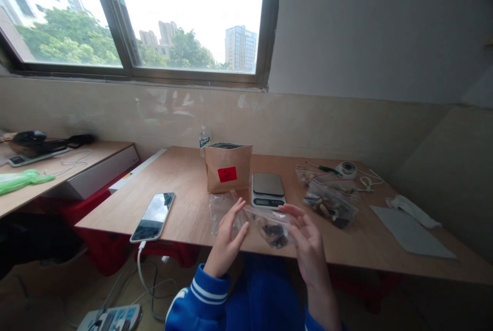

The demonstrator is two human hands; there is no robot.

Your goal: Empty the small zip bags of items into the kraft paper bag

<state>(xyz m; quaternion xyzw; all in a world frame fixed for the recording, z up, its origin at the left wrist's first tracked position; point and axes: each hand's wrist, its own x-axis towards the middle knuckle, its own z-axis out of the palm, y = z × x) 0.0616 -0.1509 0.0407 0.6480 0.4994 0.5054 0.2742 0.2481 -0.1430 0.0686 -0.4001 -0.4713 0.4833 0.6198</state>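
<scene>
Both hands are raised over the near edge of a wooden table (185, 187). Between them hangs a small clear zip bag (272, 228) with dark pieces inside. My left hand (227, 241) touches its left end with fingers spread. My right hand (308, 241) holds the bag's right side with thumb and fingers. An empty clear bag (221, 205) lies on the table behind my left hand. A small digital kitchen scale (267, 190) stands just beyond the hands. A brown paper bag (228, 168) with a red label stands left of the scale.
Filled clear bags (329, 202) lie right of the scale, with a screwdriver (325, 168) and a tape roll (347, 169) behind. A grey sheet (410, 231) lies at far right. A phone (153, 216) on a cable lies left; a bottle (204, 139) stands behind the paper bag.
</scene>
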